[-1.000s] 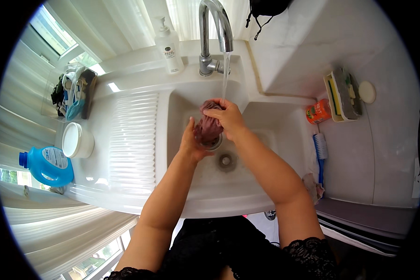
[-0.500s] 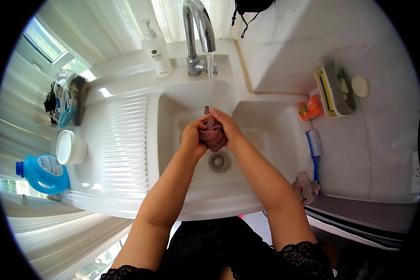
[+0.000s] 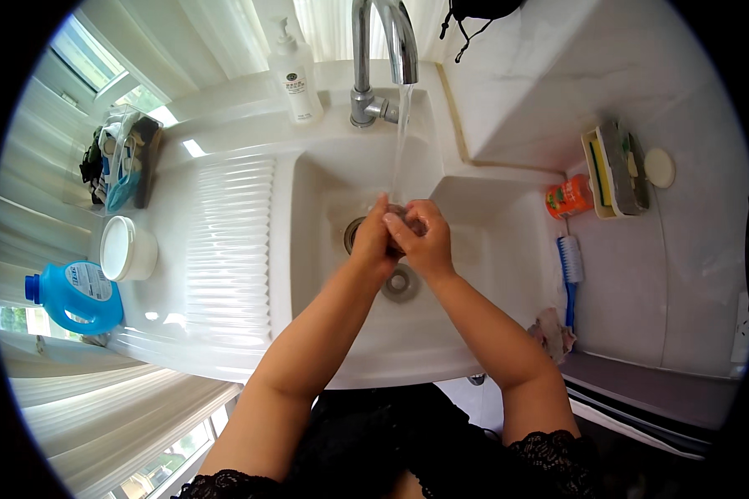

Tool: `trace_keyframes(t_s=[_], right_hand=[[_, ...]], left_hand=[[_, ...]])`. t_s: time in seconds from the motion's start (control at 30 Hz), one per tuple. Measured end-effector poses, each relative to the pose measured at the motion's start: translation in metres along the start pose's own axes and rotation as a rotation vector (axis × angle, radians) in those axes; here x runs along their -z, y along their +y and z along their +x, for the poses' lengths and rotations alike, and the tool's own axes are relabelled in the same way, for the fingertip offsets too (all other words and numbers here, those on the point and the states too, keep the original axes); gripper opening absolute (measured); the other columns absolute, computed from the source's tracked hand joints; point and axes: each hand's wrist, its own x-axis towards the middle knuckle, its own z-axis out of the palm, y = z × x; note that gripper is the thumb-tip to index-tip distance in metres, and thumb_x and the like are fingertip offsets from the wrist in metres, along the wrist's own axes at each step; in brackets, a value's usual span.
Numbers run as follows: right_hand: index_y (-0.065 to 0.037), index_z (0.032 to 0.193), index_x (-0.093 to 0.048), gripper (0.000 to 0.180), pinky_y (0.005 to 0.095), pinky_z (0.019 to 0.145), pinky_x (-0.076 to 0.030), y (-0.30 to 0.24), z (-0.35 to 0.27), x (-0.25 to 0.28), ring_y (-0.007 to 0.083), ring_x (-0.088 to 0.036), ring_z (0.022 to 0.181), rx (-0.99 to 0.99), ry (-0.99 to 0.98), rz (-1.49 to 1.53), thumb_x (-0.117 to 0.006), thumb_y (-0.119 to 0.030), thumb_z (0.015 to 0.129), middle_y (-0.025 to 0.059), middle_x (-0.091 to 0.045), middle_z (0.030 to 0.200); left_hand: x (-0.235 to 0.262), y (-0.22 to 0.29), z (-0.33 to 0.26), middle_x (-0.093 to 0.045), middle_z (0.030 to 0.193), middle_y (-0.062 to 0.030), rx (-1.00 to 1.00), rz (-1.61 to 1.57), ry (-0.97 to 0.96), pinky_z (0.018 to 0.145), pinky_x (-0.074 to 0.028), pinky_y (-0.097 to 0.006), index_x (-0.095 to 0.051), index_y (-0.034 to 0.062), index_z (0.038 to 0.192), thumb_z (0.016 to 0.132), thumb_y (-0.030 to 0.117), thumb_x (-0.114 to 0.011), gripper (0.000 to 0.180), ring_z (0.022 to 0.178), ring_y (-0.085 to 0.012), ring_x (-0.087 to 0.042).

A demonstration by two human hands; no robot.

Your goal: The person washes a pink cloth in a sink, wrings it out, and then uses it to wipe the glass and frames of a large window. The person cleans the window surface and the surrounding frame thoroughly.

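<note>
Both my hands are closed together over the white sink [image 3: 316, 187], beneath the running chrome faucet [image 3: 404, 54]. Between them is a wet pinkish-brown cloth [image 3: 414, 224], bunched so small that the fingers hide most of it. My left hand [image 3: 376, 236] wraps it from the left side. Curled over it from the right is my right hand [image 3: 425, 243]. The water stream [image 3: 402, 133] falls onto the cloth and fingers. A round drain [image 3: 399, 284] lies just below the hands, and a second dark-ringed drain [image 3: 352, 238] shows beside my left hand.
A ribbed drainboard [image 3: 229, 249] lies left, with a white tub [image 3: 129, 249], a blue jug [image 3: 79, 295] and a clear bin [image 3: 121, 162] beyond. Behind stands a pump bottle [image 3: 294, 79]. Right are an orange container [image 3: 569, 197], blue brush [image 3: 570, 274], crumpled cloth [image 3: 553, 334] and sponge holder [image 3: 614, 170].
My hands have tightened around the cloth, which was a larger visible bundle before. The right hand has turned over it. The whole view has shifted slightly.
</note>
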Motion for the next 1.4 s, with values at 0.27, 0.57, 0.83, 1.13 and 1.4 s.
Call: trace_keyframes(t_s=[0.27,0.57,0.83,1.13,1.4], right_hand=[[0.001,0.065,-0.050,0.023,0.0323,0.056,-0.043,0.021,0.008,0.010,0.0170,-0.049,0.057,0.013,0.208,0.015,-0.064,-0.011,0.080,0.0087,-0.054,0.063],[0.003,0.061,-0.050,0.019,0.0313,0.048,-0.039,0.001,0.020,-0.015,0.0115,-0.043,0.051,-0.029,0.227,0.022,-0.061,-0.008,0.072,0.0074,-0.051,0.053],[0.002,0.062,-0.056,0.028,0.0352,0.053,-0.042,0.015,0.028,-0.032,0.0165,-0.048,0.054,-0.207,-0.002,-0.185,-0.065,-0.022,0.075,0.0130,-0.055,0.055],[-0.005,0.122,-0.054,0.062,0.0381,0.082,-0.047,0.014,0.034,-0.008,0.0185,-0.058,0.102,-0.488,-0.425,-0.043,-0.068,-0.052,0.085,0.0094,-0.060,0.115],[-0.006,0.117,-0.060,0.045,0.0364,0.086,-0.046,-0.021,0.029,-0.010,0.0187,-0.060,0.100,-0.888,-0.129,0.138,-0.068,-0.038,0.087,0.0089,-0.065,0.107]], left_hand=[[-0.043,-0.019,0.001,-0.058,0.086,-0.0069,-0.025,0.007,0.190,0.058,-0.044,-0.033,-0.055,0.0063,0.098,0.099,0.036,-0.048,0.031,0.072,-0.0186,-0.056],[-0.007,-0.015,0.030,-0.058,0.076,-0.0082,-0.346,0.317,0.225,0.061,-0.046,-0.037,-0.058,0.0050,0.090,0.093,0.027,-0.055,0.023,0.073,-0.0214,-0.058],[0.037,-0.001,0.030,-0.063,0.085,-0.0064,-0.163,0.381,0.251,0.056,-0.048,-0.034,-0.062,0.0032,0.098,0.097,0.029,-0.049,0.029,0.072,-0.0167,-0.062],[0.023,0.045,-0.042,-0.065,0.105,-0.0148,0.003,0.293,-0.048,0.081,-0.059,-0.042,-0.053,-0.0014,0.120,0.101,0.036,-0.044,0.043,0.087,-0.0276,-0.068],[0.024,0.035,-0.034,-0.064,0.109,-0.0130,-0.228,0.406,0.003,0.078,-0.059,-0.037,-0.050,0.0008,0.125,0.100,0.022,-0.051,0.033,0.091,-0.0216,-0.066]])
